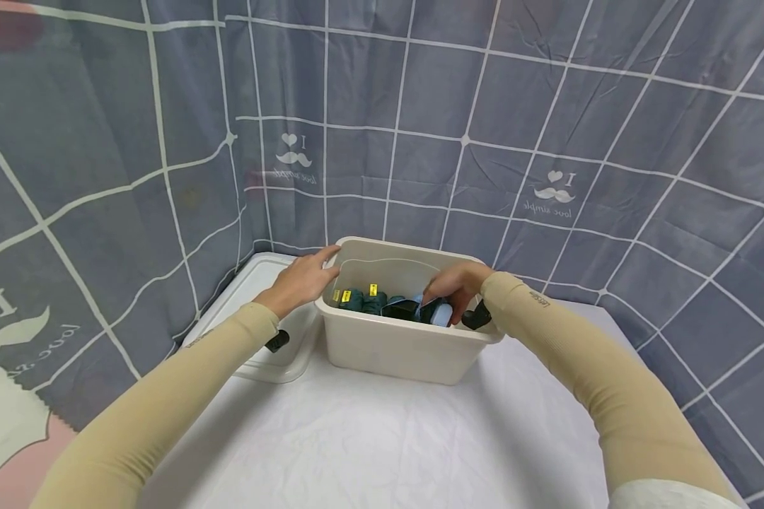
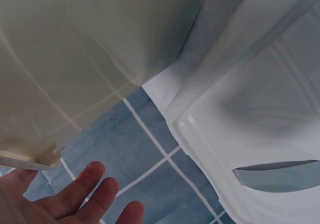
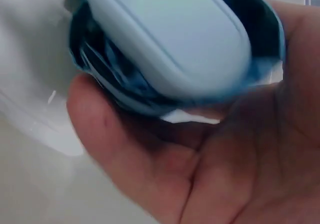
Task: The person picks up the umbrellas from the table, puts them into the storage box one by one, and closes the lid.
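Head view | right grip (image 1: 456, 286) clamped on dark pouch (image 3: 115, 68) inside bin (image 1: 397, 346); left grip (image 1: 302, 279), fingers apart, at its left side | Risk: tilting could spill pale-blue block (image 3: 175, 43) from gaping pouch.

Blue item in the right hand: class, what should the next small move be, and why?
Probably lower the blue item and let go: the right hand already holds it inside the uncovered bin, where dark green bundles sit, and the left hand is at the rim.

Pale-blue object (image 3: 170, 38) (blurred, cropped above)
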{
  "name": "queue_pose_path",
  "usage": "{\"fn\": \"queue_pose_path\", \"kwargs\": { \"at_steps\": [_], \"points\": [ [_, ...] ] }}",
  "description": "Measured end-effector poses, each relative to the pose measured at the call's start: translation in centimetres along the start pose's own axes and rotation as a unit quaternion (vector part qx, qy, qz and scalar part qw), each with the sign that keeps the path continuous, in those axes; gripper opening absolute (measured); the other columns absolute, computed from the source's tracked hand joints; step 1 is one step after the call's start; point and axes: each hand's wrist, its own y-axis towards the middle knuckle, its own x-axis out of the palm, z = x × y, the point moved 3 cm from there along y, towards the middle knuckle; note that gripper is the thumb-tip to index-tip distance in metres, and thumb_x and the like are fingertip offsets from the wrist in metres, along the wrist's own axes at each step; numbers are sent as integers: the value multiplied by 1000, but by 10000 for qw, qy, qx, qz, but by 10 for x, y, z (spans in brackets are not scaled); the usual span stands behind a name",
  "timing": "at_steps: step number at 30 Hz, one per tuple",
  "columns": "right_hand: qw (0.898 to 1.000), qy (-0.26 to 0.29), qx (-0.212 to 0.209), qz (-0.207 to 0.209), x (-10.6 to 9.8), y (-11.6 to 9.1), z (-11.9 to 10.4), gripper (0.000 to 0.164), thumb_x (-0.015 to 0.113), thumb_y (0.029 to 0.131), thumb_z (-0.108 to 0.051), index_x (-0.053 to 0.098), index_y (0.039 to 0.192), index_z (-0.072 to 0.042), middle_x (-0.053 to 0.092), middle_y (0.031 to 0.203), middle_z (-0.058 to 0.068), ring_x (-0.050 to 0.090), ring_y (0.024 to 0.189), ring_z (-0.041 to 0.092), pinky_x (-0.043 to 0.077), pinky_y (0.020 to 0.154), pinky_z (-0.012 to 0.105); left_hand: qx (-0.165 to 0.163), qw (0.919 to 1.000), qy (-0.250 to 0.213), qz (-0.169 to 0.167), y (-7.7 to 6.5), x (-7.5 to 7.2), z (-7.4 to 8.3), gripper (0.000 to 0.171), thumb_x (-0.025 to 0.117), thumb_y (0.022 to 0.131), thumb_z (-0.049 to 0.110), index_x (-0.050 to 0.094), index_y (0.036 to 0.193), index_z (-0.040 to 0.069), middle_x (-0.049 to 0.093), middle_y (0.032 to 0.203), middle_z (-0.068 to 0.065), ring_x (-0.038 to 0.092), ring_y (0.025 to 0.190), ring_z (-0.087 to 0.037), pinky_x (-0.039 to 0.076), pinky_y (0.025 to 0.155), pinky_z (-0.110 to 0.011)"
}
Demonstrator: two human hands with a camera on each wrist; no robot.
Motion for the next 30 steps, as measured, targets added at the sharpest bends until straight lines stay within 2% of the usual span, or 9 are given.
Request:
{"fn": "queue_pose_path", "kwargs": {
  "at_steps": [3,5,7,12,20,25,30],
  "points": [
    [9998,74,-56,-178,3,3,0,71,56,100,-17,18,159,-3,57,124,23,65,88,25,58,69,35,-11,10000,-8,-14,0,0,0,58,39,103,41,31,159,27,50,150,-20,52,132,-44,46,99,-64],
    [9996,81,-105,-249,5,5,0,82,57,100,-13,4,162,-4,52,137,28,66,91,27,58,70,35,-28,10000,-12,-19,-1,1,0,58,40,103,41,31,159,28,51,150,-20,52,132,-44,46,98,-64],
    [9991,122,-117,-388,9,8,2,83,56,100,-10,0,162,-4,44,147,31,65,96,29,58,74,36,-51,10000,-7,-41,-1,2,0,59,39,103,42,31,159,28,50,150,-20,52,133,-44,46,99,-64],
    [9974,296,-145,-635,13,15,4,81,52,101,-7,-3,161,-3,29,158,30,63,103,34,55,83,42,-59,10000,5,-74,-1,5,0,59,37,102,44,29,159,29,50,150,-19,53,132,-43,46,98,-63],
    [9974,253,-199,-645,10,12,0,82,53,101,-7,-2,161,-4,34,155,31,65,99,30,56,82,39,-20,10000,-17,7,-1,1,2,58,40,103,41,31,159,28,52,148,-20,54,130,-43,47,98,-62],
    [9969,255,-243,-703,10,12,-1,81,54,100,-7,1,161,-3,30,159,28,65,95,26,57,82,37,-40,10000,-5,9,-1,0,2,58,40,103,41,32,159,27,52,149,-19,53,132,-43,46,98,-63],
    [9969,101,-281,-728,8,12,1,80,56,100,-10,5,162,-5,33,157,28,65,99,28,56,89,41,-31,10000,-23,33,-2,-1,2,58,40,103,41,32,158,27,52,149,-20,53,132,-43,46,98,-63]
  ]
}}
